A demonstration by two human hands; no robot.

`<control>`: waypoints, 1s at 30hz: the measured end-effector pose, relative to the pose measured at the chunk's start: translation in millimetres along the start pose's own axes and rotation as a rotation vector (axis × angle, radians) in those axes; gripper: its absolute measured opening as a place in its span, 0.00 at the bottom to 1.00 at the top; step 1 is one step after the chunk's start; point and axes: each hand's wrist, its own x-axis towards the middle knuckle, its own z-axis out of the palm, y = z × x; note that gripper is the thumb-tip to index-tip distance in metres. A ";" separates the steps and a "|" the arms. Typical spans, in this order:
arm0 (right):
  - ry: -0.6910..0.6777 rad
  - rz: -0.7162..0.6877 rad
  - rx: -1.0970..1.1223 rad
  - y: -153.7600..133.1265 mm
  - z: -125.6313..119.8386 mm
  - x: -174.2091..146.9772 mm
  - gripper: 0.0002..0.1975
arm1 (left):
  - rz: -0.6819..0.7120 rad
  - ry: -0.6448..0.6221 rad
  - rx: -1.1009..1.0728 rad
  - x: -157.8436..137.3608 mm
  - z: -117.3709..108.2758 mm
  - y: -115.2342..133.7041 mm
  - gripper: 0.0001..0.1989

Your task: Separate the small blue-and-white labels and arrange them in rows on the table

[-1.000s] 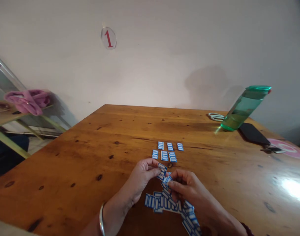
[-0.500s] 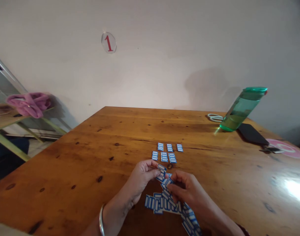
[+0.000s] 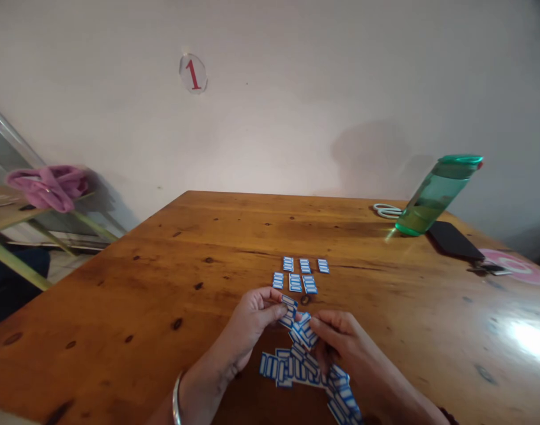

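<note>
Red "1" reads clearly on the wall sign (image 3: pixel 192 74). The left hand (image 3: pixel 252 319) pinches a blue-and-white card (image 3: pixel 289 306) between its fingers, the right hand (image 3: pixel 344 337) grips another card (image 3: pixel 305 332), near a jumbled pile (image 3: pixel 293 369) on the tabletop (image 3: pixel 155 289); six more cards (image 3: pixel 295 283) lie beyond in two rows, any print too small to read.
</note>
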 end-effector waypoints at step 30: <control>0.316 -0.193 0.287 4.3 -5.3 8.8 0.16 | -0.086 0.010 -0.006 2.1 4.7 -9.8 0.11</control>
